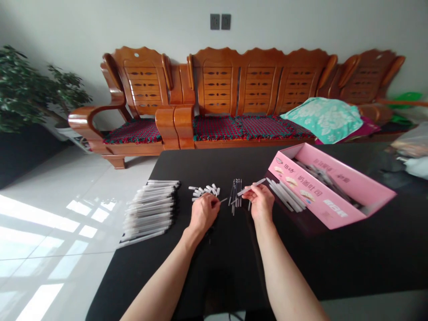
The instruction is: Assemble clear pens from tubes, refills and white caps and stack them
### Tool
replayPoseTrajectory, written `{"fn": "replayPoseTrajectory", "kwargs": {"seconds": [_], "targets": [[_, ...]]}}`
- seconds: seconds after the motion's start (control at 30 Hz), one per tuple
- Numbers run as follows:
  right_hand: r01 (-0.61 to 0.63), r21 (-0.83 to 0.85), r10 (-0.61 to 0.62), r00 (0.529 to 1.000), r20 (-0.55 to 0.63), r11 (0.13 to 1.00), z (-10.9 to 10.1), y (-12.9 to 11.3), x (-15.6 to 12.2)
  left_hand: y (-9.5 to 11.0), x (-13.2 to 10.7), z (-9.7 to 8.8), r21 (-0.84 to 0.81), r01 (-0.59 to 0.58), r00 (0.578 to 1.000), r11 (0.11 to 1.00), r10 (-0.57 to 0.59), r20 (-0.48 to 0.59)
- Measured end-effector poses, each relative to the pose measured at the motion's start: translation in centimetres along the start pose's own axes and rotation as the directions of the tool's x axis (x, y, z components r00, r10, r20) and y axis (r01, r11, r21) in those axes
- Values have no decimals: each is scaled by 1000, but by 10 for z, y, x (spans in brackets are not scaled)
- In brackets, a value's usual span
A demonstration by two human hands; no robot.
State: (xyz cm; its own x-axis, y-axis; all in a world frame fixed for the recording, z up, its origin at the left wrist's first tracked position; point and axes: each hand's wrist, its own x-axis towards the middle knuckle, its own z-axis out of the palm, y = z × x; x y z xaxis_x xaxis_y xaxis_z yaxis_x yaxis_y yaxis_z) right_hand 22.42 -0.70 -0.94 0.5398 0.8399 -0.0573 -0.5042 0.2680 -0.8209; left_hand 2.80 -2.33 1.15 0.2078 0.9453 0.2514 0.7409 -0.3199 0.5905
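My left hand (203,212) is closed with a thin dark pen refill (224,200) sticking out to the right from its fingertips. Pinched in my right hand (261,200) is a whitish pen barrel (259,182), slanting up to the right. Between the hands lie several dark pen refills (238,187) side by side on the black table. Just beyond my left hand is a small heap of white pen caps (214,189). To the right of my right hand, several white pen barrels (286,196) lie in a row.
A long stack of pens (150,207) lies along the table's left side. On the right, a pink box (309,189) holds more pen parts. The black table (230,267) stands before a wooden sofa (220,89) with a turquoise pillow (326,118). A plastic bag (413,147) sits far right.
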Motion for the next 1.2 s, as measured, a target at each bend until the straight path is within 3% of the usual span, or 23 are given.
{"fn": "replayPoseTrajectory", "kwargs": {"seconds": [0.13, 0.23, 0.77, 0.97, 1.1, 1.2], "targets": [[61, 54, -58, 996, -60, 997, -4, -6, 4, -17, -6, -20, -185, 26, 999, 982, -30, -15], [86, 60, -81, 993, -83, 994, -7, -9, 7, -27, -7, -22, -244, 19, 999, 969, -26, -24], [63, 37, -61, 998, -29, 997, -7, -9, 6, -25, -7, -20, -254, -18, 1000, 967, 17, -4], [-74, -32, 77, 990, 120, 997, 3, -3, -5, -18, -8, -15, -286, -24, 1000, 958, 25, 3], [-220, -117, 247, 912, 327, 968, 12, 2, -18, -11, -9, -10, -321, -44, 999, 946, 45, -5], [-294, -132, 322, 858, 400, 947, 13, 4, -21, -11, -9, -9, -365, -40, 999, 930, 37, -16]]}}
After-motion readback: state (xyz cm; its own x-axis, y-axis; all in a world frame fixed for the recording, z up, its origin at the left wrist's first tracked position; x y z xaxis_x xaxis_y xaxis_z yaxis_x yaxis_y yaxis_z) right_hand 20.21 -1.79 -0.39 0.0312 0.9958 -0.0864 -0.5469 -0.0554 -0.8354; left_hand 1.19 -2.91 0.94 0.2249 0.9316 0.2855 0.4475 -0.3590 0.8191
